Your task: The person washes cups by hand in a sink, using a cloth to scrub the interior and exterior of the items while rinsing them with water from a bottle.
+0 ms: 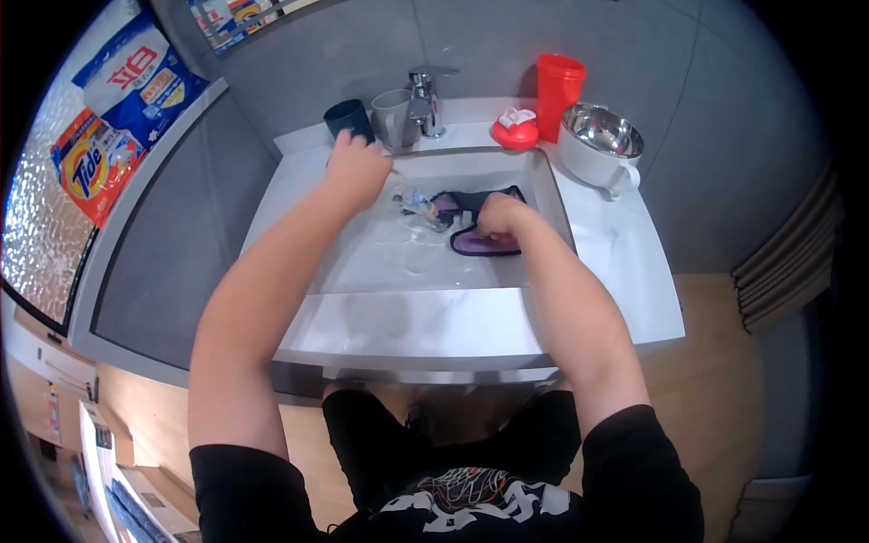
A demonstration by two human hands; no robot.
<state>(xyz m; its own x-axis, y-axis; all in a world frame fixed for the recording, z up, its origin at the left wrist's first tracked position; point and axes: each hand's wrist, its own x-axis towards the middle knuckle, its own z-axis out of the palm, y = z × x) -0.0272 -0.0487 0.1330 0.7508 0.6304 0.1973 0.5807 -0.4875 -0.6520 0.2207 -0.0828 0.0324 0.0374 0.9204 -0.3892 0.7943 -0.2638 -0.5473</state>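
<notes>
Loosely bent fingers are what I have on my left hand (360, 174); it is slightly blurred, and I cannot tell whether they hold or touch anything. My left forearm (272, 281) runs up and inward from the lower left, back of the hand facing up, fingers pointing toward a dark cup (347, 119) whose lower part they overlap in my view. Just right of that cup I see a pale mug (391, 122), then the chrome faucet (425, 107). Below these, water covers the bottom of the white sink (362, 267). Purple cloth (475, 242) with black edging lies in the sink's right half, and my right hand (499, 217) is down on it, fingers curled narrow and closed on the fabric. My right forearm (572, 290) slants up and inward from the lower right. Beyond it stand a red dish (516, 137), a red tumbler (558, 93) and a white, steel-lined bowl (582, 161).
</notes>
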